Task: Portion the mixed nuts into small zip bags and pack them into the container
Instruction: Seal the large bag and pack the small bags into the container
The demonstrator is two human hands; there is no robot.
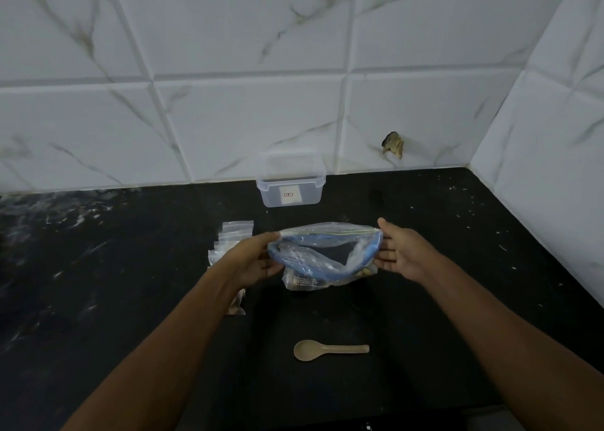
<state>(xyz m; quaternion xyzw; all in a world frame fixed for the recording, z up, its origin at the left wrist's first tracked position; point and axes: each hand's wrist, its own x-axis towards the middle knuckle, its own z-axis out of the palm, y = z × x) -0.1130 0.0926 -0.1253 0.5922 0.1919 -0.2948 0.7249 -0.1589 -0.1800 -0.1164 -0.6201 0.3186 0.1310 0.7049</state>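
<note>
Where the black countertop runs out to the left it lies bare, streaked with pale marks, as far as a stack of small clear zip bags lying flat; one more small bag shows beside the left forearm, with something brown inside. Just right of the stack, the left hand pinches the left end of a large zip bag, thumb on top and fingers curled beneath. That bag is clear with a blue zip strip, its mouth pulled wide between both hands; printing runs along its lower left corner but is too small to read, and a few brown nuts show at its lower right. Behind it, against the marbled tile wall, a clear lidless container stands with a white label bearing a small red-edged mark, unreadable. Nearer the viewer, a beige spoon lies alone, bowl to the left. The right hand holds the bag's right end, thumb over the rim, fingers extended under it. Rightward the counter lies open to the corner, flecked with white specks.
</note>
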